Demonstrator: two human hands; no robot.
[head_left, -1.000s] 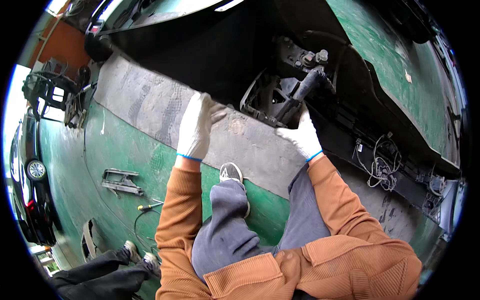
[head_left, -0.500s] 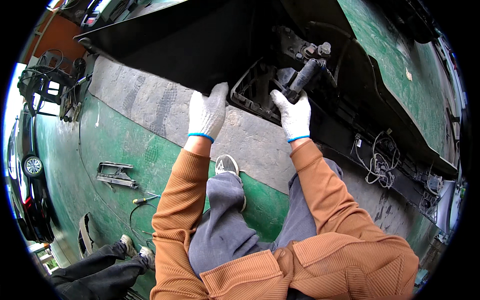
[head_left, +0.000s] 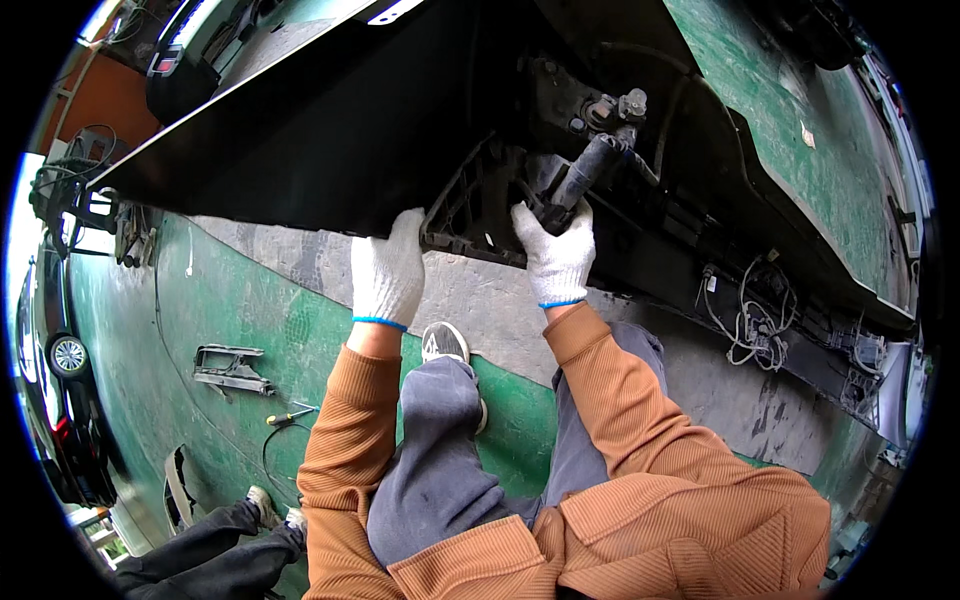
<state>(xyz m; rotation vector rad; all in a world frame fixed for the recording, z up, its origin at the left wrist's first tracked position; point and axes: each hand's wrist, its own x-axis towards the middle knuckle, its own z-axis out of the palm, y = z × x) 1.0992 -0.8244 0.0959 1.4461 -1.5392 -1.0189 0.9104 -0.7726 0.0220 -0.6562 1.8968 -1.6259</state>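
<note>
A large black car bumper [head_left: 270, 150] is held up before me with its inner side showing, its left part raised as a broad dark panel. My left hand [head_left: 388, 275], in a white knit glove with a blue cuff, is closed on the panel's lower edge, its fingers partly hidden behind it. My right hand [head_left: 557, 262], gloved alike, is closed on the bumper at the lower end of a black cylindrical part [head_left: 588, 168], thumb to its left. Between the hands lies a black slatted grille piece [head_left: 470, 205]. A dusty bracket with bolts [head_left: 600, 110] sits above the cylinder.
Coiled grey wiring [head_left: 760, 335] hangs along the bumper's right part. On the green floor at left lie a black plastic bracket [head_left: 232, 368], a yellow-handled screwdriver [head_left: 282, 417] and a curved trim piece [head_left: 178, 485]. Another person's legs [head_left: 210, 545] show lower left; a dark car [head_left: 60, 370] stands beyond.
Both hands and the bumper have shifted left and somewhat closer to me. The bumper's left end has swung left and down in view. Both hands keep their grip.
</note>
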